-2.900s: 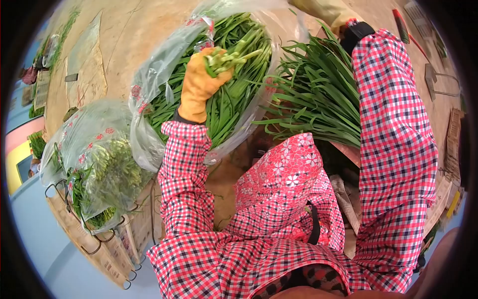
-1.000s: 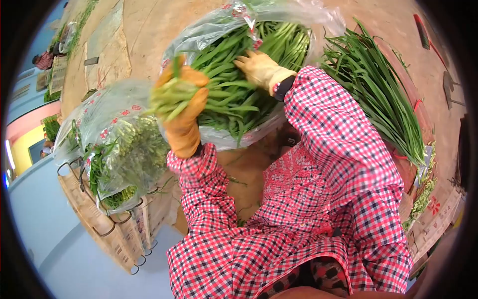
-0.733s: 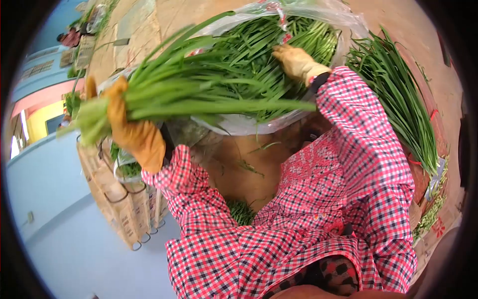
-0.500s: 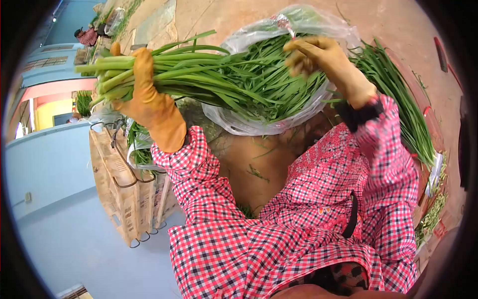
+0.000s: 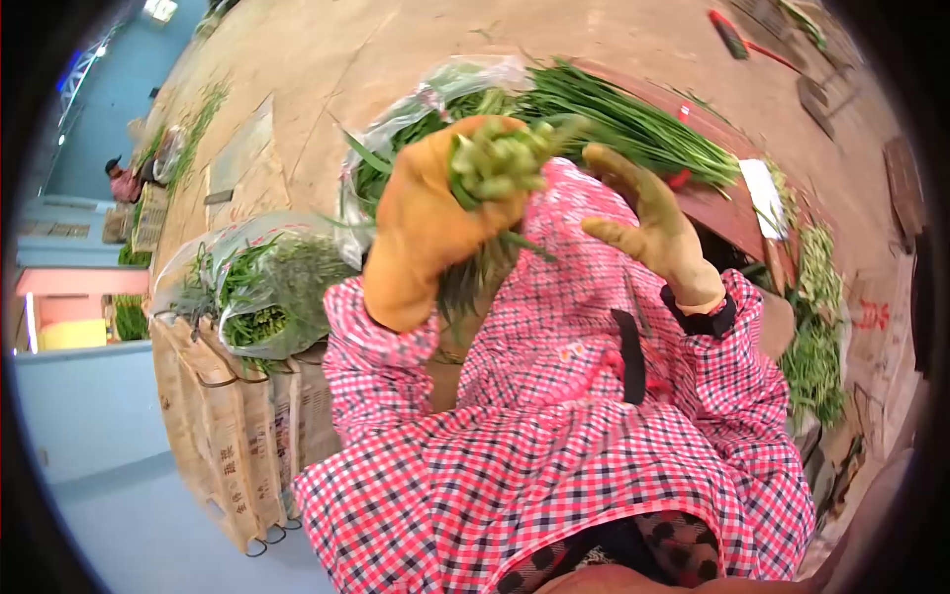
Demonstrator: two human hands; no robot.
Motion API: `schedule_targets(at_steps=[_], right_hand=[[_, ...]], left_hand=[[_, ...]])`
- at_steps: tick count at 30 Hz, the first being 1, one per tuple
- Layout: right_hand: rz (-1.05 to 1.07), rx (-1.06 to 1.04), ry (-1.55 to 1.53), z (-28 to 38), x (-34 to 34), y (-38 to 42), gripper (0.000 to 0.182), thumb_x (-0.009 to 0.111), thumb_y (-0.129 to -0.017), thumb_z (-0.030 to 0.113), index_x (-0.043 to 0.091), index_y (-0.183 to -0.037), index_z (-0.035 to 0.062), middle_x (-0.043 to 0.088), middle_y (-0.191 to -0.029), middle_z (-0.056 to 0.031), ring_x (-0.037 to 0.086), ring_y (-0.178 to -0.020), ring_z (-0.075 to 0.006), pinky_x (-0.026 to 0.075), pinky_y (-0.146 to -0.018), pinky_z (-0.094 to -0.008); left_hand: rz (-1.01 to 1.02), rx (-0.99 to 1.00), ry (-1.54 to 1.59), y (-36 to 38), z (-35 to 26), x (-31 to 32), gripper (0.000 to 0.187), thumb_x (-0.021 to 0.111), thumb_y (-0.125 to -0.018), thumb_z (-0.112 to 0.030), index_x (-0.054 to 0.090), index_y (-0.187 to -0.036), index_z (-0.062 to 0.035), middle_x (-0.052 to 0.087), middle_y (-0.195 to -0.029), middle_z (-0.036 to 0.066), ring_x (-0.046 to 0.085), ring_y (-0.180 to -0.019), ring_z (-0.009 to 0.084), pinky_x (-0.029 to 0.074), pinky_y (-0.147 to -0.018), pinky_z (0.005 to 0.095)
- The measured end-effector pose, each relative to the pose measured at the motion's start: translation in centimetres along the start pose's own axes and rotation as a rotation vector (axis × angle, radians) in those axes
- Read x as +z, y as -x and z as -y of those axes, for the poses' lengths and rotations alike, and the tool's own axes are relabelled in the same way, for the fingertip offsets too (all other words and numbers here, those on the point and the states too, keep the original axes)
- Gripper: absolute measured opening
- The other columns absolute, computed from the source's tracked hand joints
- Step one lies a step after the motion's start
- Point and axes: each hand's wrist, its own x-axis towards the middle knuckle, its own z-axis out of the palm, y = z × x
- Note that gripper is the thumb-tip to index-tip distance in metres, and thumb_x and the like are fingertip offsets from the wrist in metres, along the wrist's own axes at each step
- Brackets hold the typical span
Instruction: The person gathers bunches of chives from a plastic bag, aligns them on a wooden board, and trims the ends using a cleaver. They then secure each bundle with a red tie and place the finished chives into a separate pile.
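My left hand (image 5: 426, 238), in an orange glove, is closed around a bunch of leafy greens (image 5: 500, 163). The cut, pale green stem ends point toward me and to the right, and dark leaves hang blurred below the fist. To its right, my gloved right hand (image 5: 658, 233) is raised with thumb and fingers apart, holding nothing. Behind both hands, long thin greens (image 5: 633, 114) lie on a reddish board (image 5: 717, 208). A clear plastic bag (image 5: 435, 84) of greens is partly hidden behind my left hand.
A cleaver-like blade (image 5: 762, 198) lies on the board's right side, near scattered trimmings (image 5: 816, 267). At left, another plastic bag (image 5: 282, 297) of greens rests on a crate (image 5: 223, 436). A red brush (image 5: 730, 38) lies farther off. A person (image 5: 126, 183) sits far left.
My left hand has brought the bunch rightward and nearer, turning its stem ends toward me. The right hand has lowered and opened away from the bagged greens. The view has shifted too.
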Motion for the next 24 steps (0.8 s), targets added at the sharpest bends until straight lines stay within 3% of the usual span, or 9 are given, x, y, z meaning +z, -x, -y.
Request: schedule_targets(at_steps=[2,5,10,12,13,16,17,20,24], right_hand=[[-0.035,0.037,-0.006,2.3,-1.3,0.2,0.086,0.083,-0.080,0.030,0.039,-0.147,-0.0010,0.049,-0.146,-0.0134,0.045,-0.136,-0.0238,0.033,-0.113,-0.0368],[-0.151,-0.124,-0.050,2.5,-2.5,-0.4,0.100,0.088,-0.073,0.032,0.033,-0.150,0.0014,0.048,-0.147,-0.0138,0.045,-0.137,-0.0249,0.034,-0.114,-0.0377],[-0.100,-0.071,-0.674,-0.9,-2.6,-1.9,0.103,0.091,-0.070,0.027,0.032,-0.151,0.0016,0.044,-0.149,-0.0133,0.042,-0.137,-0.0231,0.032,-0.114,-0.0381],[-0.167,-0.075,-0.481,-1.2,-3.1,-1.9,0.087,0.089,-0.073,0.023,0.043,-0.144,0.0021,0.054,-0.137,-0.0089,0.051,-0.125,-0.0202,0.041,-0.106,-0.0357],[-0.237,-0.007,-0.582,-1.9,-3.5,-1.4,0.080,0.088,-0.074,0.022,0.046,-0.140,0.0025,0.057,-0.131,-0.0072,0.054,-0.120,-0.0189,0.043,-0.103,-0.0344],[-0.399,0.176,-0.794,-4.8,-4.1,0.3,0.063,0.086,-0.077,0.020,0.056,-0.130,0.0039,0.064,-0.116,-0.0028,0.060,-0.106,-0.0153,0.048,-0.093,-0.0311],[-0.427,0.226,-0.800,-5.5,-4.3,0.9,0.059,0.085,-0.077,0.019,0.058,-0.127,0.0042,0.066,-0.112,-0.0017,0.062,-0.102,-0.0144,0.049,-0.090,-0.0304],[-0.434,0.222,-0.903,-6.9,-4.7,1.7,0.056,0.078,-0.083,0.018,0.053,-0.132,0.0037,0.068,-0.111,-0.0086,0.064,-0.102,-0.0188,0.051,-0.091,-0.0336],[-0.433,0.151,-1.043,-10.5,-5.7,3.2,0.060,0.069,-0.089,0.022,0.044,-0.140,0.0029,0.066,-0.118,-0.0188,0.065,-0.108,-0.0272,0.052,-0.097,-0.0401]], left_hand=[[0.117,-0.181,-0.104,-0.2,2.2,1.1,0.035,0.078,-0.074,-0.021,0.070,-0.104,-0.0046,0.074,-0.091,0.005,0.068,-0.080,0.0129,0.053,-0.075,0.0289],[0.073,-0.232,0.324,-1.6,3.6,3.8,0.034,0.081,-0.071,-0.024,0.073,-0.099,-0.0055,0.073,-0.088,0.005,0.068,-0.078,0.0135,0.053,-0.076,0.0298],[0.197,-0.194,0.307,-6.4,3.0,9.6,0.032,0.077,-0.075,-0.009,0.071,-0.105,0.0000,0.070,-0.097,0.006,0.065,-0.086,0.0126,0.052,-0.078,0.0286],[0.181,-0.159,0.403,-7.8,2.9,13.4,0.035,0.076,-0.075,-0.008,0.069,-0.109,0.0000,0.069,-0.096,0.005,0.066,-0.086,0.0134,0.053,-0.078,0.0287],[0.148,-0.244,0.350,-8.2,2.4,14.9,0.045,0.076,-0.078,-0.009,0.064,-0.120,0.0010,0.068,-0.103,0.004,0.064,-0.095,0.0139,0.050,-0.087,0.0282],[0.014,-0.177,0.766,-8.9,5.0,19.2,0.064,0.082,-0.076,-0.018,0.057,-0.132,-0.0010,0.064,-0.121,0.010,0.063,-0.104,0.0194,0.050,-0.092,0.0334],[0.077,-0.232,0.834,-9.2,6.1,19.6,0.066,0.078,-0.084,-0.018,0.049,-0.139,0.0033,0.058,-0.129,0.013,0.059,-0.114,0.0230,0.046,-0.101,0.0336],[0.142,-0.294,0.825,-8.9,5.1,17.7,0.061,0.075,-0.087,-0.019,0.050,-0.139,0.0025,0.059,-0.130,0.013,0.057,-0.119,0.0237,0.043,-0.104,0.0330],[0.250,-0.109,0.188,-8.5,9.2,14.2,0.061,0.070,-0.089,-0.034,0.053,-0.137,0.0012,0.060,-0.134,0.020,0.056,-0.126,0.0290,0.042,-0.106,0.0366]])
